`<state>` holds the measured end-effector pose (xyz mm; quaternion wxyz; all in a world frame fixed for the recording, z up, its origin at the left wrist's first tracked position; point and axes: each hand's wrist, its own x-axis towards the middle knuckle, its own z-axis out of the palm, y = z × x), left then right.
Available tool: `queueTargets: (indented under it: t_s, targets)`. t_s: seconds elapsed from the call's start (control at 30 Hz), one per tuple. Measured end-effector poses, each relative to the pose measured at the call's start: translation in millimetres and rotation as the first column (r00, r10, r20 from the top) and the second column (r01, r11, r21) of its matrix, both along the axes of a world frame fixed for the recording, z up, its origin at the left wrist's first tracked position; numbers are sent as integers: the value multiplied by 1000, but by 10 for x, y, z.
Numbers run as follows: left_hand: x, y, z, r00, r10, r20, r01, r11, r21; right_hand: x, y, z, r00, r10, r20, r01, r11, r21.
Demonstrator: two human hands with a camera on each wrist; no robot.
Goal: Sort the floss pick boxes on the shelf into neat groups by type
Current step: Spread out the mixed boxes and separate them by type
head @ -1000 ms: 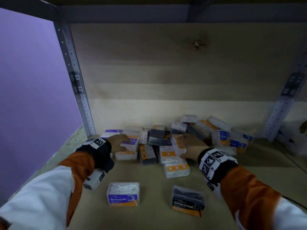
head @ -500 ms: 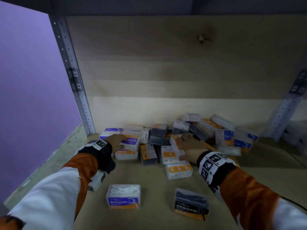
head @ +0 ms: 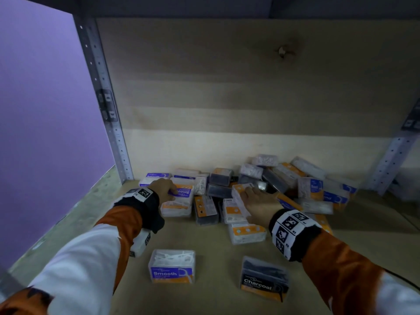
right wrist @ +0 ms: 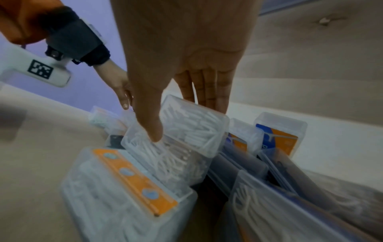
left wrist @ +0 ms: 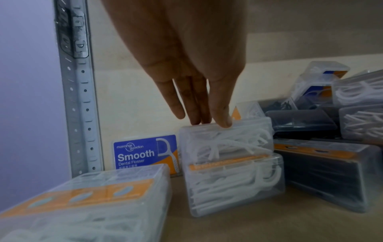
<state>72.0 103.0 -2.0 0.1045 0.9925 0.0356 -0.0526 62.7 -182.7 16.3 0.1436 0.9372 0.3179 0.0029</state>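
A jumbled pile of floss pick boxes (head: 281, 178) lies at the back of the wooden shelf (head: 213, 251): clear ones with white picks and dark charcoal ones. My left hand (head: 170, 189) (left wrist: 205, 117) touches the top of a clear Smooth box (left wrist: 225, 142) stacked on another, fingers straight. My right hand (head: 250, 192) (right wrist: 182, 117) grips a tilted clear box of white picks (right wrist: 186, 131), thumb on its face and fingers behind its far edge. Apart at the front stand a Smooth box (head: 172, 267) and a Charcoal box (head: 264, 278).
A perforated metal upright (head: 109, 123) and a purple wall (head: 45, 110) bound the shelf on the left. Another upright (head: 391, 160) stands at the right. The plywood back panel (head: 227, 87) rises behind the pile. Bare board lies between the two front boxes.
Both hands stay on the same boxes with hardly any movement. The head view has tilted, so the shelf sits slightly lower in frame.
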Motion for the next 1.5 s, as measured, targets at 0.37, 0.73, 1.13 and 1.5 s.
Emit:
queueTargets:
  t_s: [0.37, 0.73, 1.13, 1.5]
  targets:
    - [0, -6, 10, 1000, -17, 1, 17, 1000, 7, 115, -117, 132, 944, -116, -308, 279, 779, 561]
    - [88, -48, 110, 992, -70, -105, 80, 993, 92, 186, -215, 136, 895, -146, -421, 395, 697, 598]
    - [229, -130, 185, 973, -68, -221, 118, 967, 224, 192, -183, 278, 902, -181, -393, 377, 774, 509]
    - [168, -121, 218, 975, -140, -172, 190, 927, 325, 138, -112, 349, 911, -217, -350, 367, 815, 449]
